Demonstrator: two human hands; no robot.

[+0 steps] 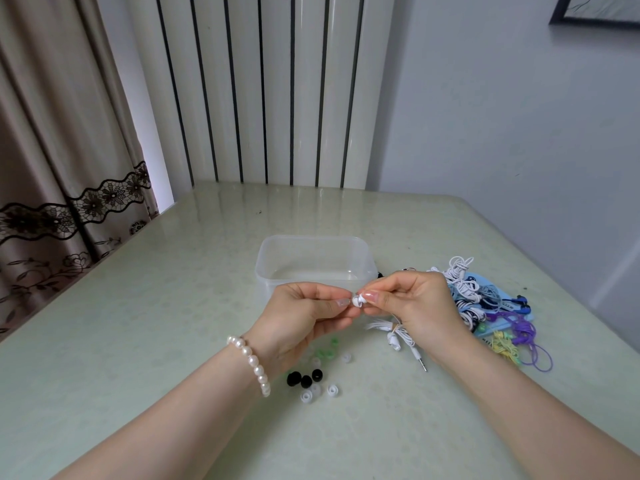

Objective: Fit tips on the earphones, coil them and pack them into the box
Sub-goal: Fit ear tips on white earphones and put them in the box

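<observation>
Two hands meet above the pale green table (pixel 173 306): a small white silicone tip (pixel 356 301) is pinched in the left hand (pixel 304 317) fingertips and pressed onto the white earbud (pixel 362 299) clamped by the right hand (pixel 412 306), close to the clear plastic box (pixel 313 261) for packing

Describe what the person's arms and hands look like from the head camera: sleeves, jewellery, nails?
Both forearms are bare, with no sleeves in view. The left wrist carries a pearl bracelet, a single strand of round white beads. The left hand and right hand wear no gloves, and no rings show. The nails on the fingers look glossy and pale pink, fairly long.
</observation>
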